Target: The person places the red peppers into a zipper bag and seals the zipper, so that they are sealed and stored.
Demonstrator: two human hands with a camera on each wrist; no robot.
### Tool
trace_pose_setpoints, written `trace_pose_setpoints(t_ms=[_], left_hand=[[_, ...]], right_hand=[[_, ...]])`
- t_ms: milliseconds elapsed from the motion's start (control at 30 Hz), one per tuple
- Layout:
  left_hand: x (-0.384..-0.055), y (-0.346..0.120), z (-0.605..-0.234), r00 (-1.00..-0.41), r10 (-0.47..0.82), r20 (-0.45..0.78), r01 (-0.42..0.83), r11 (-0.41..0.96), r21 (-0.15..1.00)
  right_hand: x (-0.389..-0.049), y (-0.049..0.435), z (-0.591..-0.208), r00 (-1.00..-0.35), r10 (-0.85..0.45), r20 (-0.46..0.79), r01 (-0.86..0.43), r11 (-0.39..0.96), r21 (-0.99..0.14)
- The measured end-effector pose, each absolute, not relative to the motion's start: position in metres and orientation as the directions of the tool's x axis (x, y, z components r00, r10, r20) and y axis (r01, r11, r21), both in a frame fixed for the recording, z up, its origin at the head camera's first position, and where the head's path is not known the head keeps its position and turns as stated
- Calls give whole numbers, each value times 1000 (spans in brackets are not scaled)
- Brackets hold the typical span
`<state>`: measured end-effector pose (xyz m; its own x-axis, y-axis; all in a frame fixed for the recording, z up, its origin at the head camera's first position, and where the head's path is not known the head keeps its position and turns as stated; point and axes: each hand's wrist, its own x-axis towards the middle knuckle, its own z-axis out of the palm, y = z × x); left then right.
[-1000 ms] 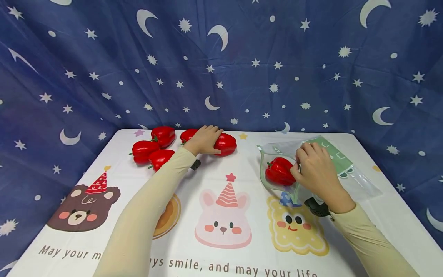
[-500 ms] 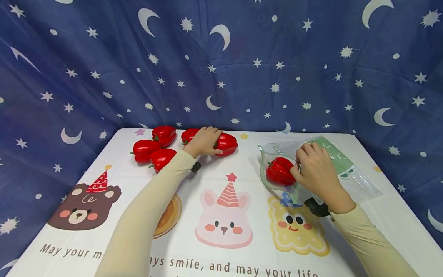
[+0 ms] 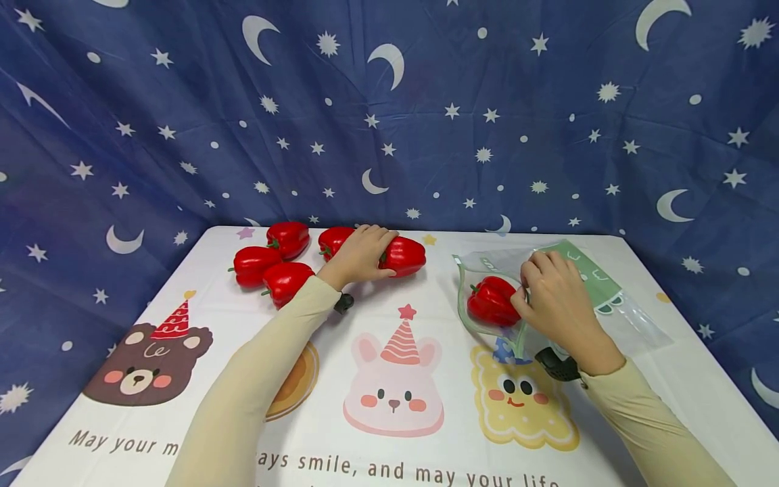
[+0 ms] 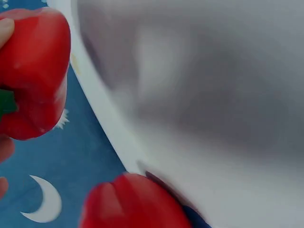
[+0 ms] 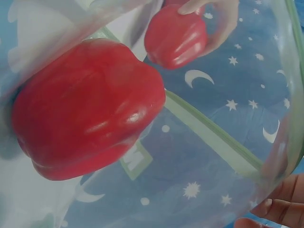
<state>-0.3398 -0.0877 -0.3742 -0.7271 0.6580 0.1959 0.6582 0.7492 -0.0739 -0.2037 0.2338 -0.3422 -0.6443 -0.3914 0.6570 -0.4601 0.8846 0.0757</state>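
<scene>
Right of centre in the head view, we see a clear bag (image 3: 592,277) with green trim on the white tablecloth (image 3: 426,297), its mouth spread toward the left. Inside it, by the opening, lies one red pepper (image 3: 491,302). The right hand (image 3: 555,304) pinches the bag's rim. Near the middle, we find the left hand (image 3: 361,253) gripping a second pepper (image 3: 405,257); whether that one is lifted, we cannot tell. Four loose peppers (image 3: 255,266) lie farther left, one partly behind the left hand.
</scene>
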Motion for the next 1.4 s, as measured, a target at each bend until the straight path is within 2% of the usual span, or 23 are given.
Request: trace_pose_setpoints(t_ms=[200, 367, 700, 1400], left_hand=[[-311, -78, -373, -633, 703, 326, 709, 694, -120], [-287, -61, -375, -587, 720, 369, 722, 672, -164], [-262, -35, -376, -574, 737, 356, 725, 660, -198], [-258, 8, -378, -531, 765, 364, 765, 617, -182]], right_hand=[[-204, 235, -341, -636, -395, 663, -466, 881, 78], [-204, 234, -340, -642, -395, 657, -462, 883, 80], [-205, 230, -339, -618, -420, 664, -485, 869, 98], [-205, 224, -338, -594, -455, 664, -523, 845, 112]])
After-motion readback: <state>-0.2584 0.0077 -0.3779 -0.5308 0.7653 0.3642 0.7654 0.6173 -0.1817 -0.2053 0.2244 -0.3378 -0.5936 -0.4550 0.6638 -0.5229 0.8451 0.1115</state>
